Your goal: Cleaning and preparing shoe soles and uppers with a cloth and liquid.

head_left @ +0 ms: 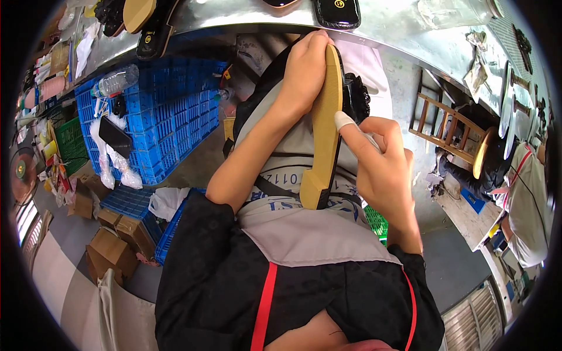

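A sandal (325, 117) lies lengthwise over my lap, tan ribbed sole facing up and the low block heel toward me. Its glossy black upper with ruffled trim (355, 99) sticks out on the right side. My left hand (305, 70) is wrapped round the toe end, by the table's edge. Alongside the sole's right edge is my right hand (379, 155), its fingers curled and a whitish cover on one fingertip that touches the edge. Something pale shows between those fingers, too small to name.
A metal worktable (234, 17) runs across the far side, bearing black footwear (338, 13) and a clear plastic container (456, 13). Blue crates (149, 126) stand at the left, with cardboard boxes (111, 251) nearer. At the right is a wooden stool (448, 126).
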The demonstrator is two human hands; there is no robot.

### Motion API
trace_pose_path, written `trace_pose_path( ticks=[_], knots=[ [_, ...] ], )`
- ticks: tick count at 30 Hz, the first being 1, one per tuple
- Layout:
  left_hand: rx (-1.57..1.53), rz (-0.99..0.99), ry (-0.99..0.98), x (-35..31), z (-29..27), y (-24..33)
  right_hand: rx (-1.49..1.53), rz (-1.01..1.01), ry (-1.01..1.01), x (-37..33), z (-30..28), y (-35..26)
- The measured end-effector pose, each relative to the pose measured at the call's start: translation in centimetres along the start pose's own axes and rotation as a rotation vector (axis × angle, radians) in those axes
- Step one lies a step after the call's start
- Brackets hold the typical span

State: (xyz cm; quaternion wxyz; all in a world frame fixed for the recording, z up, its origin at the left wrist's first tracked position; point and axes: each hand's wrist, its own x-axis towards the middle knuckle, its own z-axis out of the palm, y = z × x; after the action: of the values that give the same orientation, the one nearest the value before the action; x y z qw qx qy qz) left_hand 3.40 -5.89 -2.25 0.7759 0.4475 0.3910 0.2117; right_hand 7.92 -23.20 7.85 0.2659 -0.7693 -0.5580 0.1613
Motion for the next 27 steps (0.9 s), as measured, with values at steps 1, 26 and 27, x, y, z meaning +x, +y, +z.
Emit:
trace_pose_path(
  ticks=[1, 26, 27],
  knots=[
    [-0.002, -0.008, -0.004, 0.0, 0.1, -0.1, -0.002, 0.009, -0.003, 0.3, 0.1, -0.1],
    [0.110, 0.250, 0.048, -0.6, -1.5, 1.8, -0.150, -0.088, 0.214, 1.3, 2.0, -1.7],
    [0.111, 0.250, 0.045, -0.6, -1.6, 1.7, -0.150, -0.087, 0.216, 0.7, 2.0, -1.9]
  ],
)
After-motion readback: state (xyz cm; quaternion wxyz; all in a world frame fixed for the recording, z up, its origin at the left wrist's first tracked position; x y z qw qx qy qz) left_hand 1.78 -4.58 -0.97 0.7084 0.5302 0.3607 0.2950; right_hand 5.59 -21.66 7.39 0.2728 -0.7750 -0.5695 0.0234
